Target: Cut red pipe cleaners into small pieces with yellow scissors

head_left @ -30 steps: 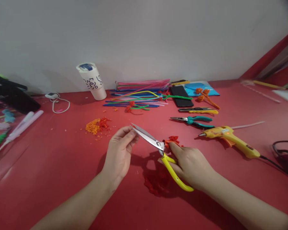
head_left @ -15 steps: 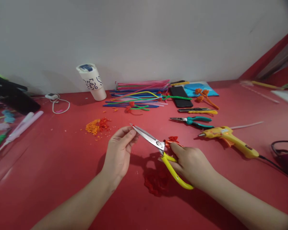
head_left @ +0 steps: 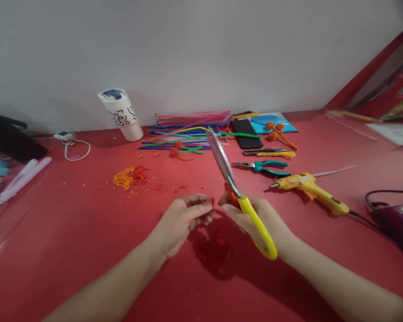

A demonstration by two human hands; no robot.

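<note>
My left hand (head_left: 181,219) pinches a small red fuzzy piece (head_left: 213,202) between thumb and fingertips. In my right hand (head_left: 272,219) are the scissors (head_left: 255,220) with yellow handles, their blades tilted up and away toward the wall. A red-orange item (head_left: 230,192) shows by the right fingers behind the blades; I cannot make out its form. The two hands' fingertips are close together over the red table. Below them lies a heap of red fuzzy pieces (head_left: 215,252), partly in shadow. Orange and red clippings (head_left: 125,178) sit in a small pile beyond my left hand.
At the back are a white tumbler (head_left: 122,116), bundled pipe cleaners (head_left: 191,118) and a black phone (head_left: 246,134). On the right lie pliers (head_left: 268,168), a box cutter (head_left: 265,152) and a yellow glue gun (head_left: 314,188) with its cord.
The scissors have swung from pointing left at my left fingertips to pointing up and away. My left hand has moved right, toward my right hand. Red bits now lie scattered beyond the hands.
</note>
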